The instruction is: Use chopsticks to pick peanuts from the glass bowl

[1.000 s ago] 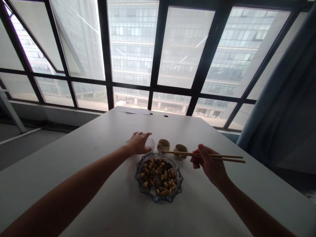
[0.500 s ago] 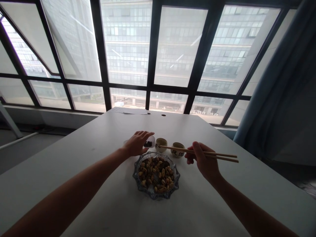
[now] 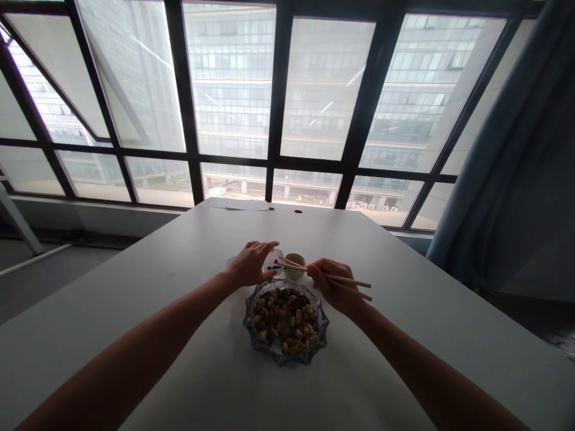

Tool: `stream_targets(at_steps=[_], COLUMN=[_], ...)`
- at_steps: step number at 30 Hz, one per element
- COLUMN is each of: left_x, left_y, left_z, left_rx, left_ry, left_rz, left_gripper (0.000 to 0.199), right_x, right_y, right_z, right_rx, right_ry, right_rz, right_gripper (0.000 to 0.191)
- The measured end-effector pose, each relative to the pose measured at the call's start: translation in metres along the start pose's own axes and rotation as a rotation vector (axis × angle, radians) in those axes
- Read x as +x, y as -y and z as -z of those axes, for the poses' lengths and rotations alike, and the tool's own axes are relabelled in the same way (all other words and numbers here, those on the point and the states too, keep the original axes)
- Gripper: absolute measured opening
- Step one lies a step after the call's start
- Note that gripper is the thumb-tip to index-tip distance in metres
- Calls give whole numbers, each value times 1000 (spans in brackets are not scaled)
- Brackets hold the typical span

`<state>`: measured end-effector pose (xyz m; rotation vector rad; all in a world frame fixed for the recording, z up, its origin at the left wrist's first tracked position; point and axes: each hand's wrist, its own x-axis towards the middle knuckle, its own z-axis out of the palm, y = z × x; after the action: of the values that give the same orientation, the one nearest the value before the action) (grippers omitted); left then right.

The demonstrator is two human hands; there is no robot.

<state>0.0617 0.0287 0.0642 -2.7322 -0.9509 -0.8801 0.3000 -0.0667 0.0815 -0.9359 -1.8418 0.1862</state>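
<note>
My left hand (image 3: 252, 264) is curled round a small whitish see-through container (image 3: 271, 258) with a few dark pieces in it. In my right hand (image 3: 333, 285) is a pair of wooden chopsticks (image 3: 345, 281), pointing left. Their tips lie over the container; a dark speck shows at the tips, but I cannot tell whether they grip it. Just right of the container stands a small pale cup (image 3: 294, 267). Nearer to me, below both hands, sits a scalloped glass bowl (image 3: 250, 335) of nuts in shells and darker bits. My right hand hides the second cup.
All this stands on a long white table (image 3: 179, 335). Papers (image 3: 236, 205) lie at its far end, by two dark round spots. Large windows stand beyond, and a blue curtain (image 3: 485, 161) hangs at the right. Behind my left hand the edge of another pale item shows.
My right hand has moved left with the chopsticks, bringing their tips from the near cup to over the container. It now covers the second cup. My left hand has barely moved.
</note>
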Motion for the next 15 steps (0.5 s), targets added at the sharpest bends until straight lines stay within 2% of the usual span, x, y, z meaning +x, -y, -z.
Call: stream_targets(at_steps=[6,8,12,15], left_x=[3,6,13,19], left_y=[-3,-5,-2,3], left_z=[-4,-5,-5,-5], left_rx=[-19,-6,64,85], left_ry=[49,67,158,256], left_rz=[43,59,131,180], left_gripper=[68,68,67,64], right_x=[-4,-7,-11,-9], right_y=[4,5,7,11], right_z=[8,9,18,32], right_rx=[-2,20,171,315], right_ry=[57,31,-51,-15], right_rz=[36,31,-163,-370], right_gripper=[39,39,49,59])
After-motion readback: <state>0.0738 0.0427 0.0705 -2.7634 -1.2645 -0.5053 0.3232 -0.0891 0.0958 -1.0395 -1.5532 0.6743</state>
